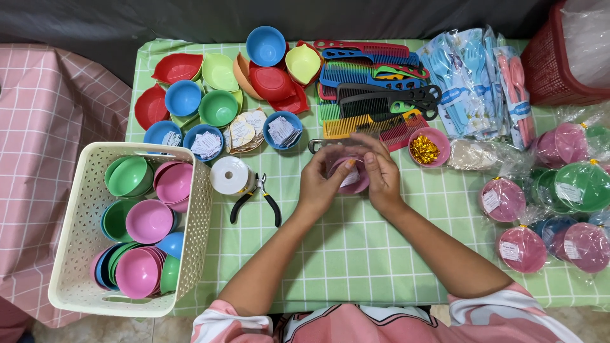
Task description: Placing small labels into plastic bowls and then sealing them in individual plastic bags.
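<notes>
The cream basket (pixel 76 209) at the near left corner of the table (pixel 356 254) is filled with stacked pink, green and blue bowls (pixel 149 221). In the middle, the left hand (pixel 319 184) and right hand (pixel 380 178) close together round a small pink bowl (pixel 351 180) with a white label inside, held just above the green checked cloth; fingers of both hands clasp its sides. Just left of them lie black-handled pliers (pixel 257 198) and a white ribbon spool (pixel 229 175). To the right sit wrapped bowls (pixel 522 248) in clear bags. A pink bowl (pixel 428 147) beside the right hand holds gold twist ties. Farther back, small blue bowls (pixel 283 130) hold paper tags, then loose coloured bowls, combs (pixel 375 95) and packs of plastic spoons (pixel 473 82).
</notes>
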